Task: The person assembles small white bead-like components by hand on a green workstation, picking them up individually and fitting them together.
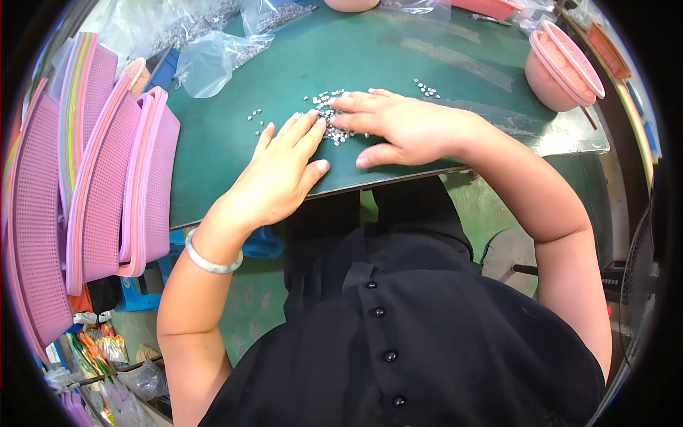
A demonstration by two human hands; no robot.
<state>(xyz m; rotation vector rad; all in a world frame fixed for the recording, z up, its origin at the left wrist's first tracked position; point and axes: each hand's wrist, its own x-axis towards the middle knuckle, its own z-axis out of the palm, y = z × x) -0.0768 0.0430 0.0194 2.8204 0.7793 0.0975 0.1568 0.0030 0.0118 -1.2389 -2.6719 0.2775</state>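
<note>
Small silvery pieces (pixel 337 135) lie loose on the tabletop (pixel 341 53), resembling those inside the clear plastic bags (pixel 204 67) toward its far left, while purple baskets (pixel 158 178) lean on edge at the left and a round pink basket (pixel 548 82), its contents unclear, sits at the right. Their main cluster lies between the left hand (pixel 284 171) and the right hand (pixel 409 128), partly under the fingers, with a few strays apart on either side; both hands are spread palm-down, gripping nothing visible, though what is beneath I cannot tell. Glossy, roundish pieces contrast with scuffed green, crinkled film and perforated plastic.
</note>
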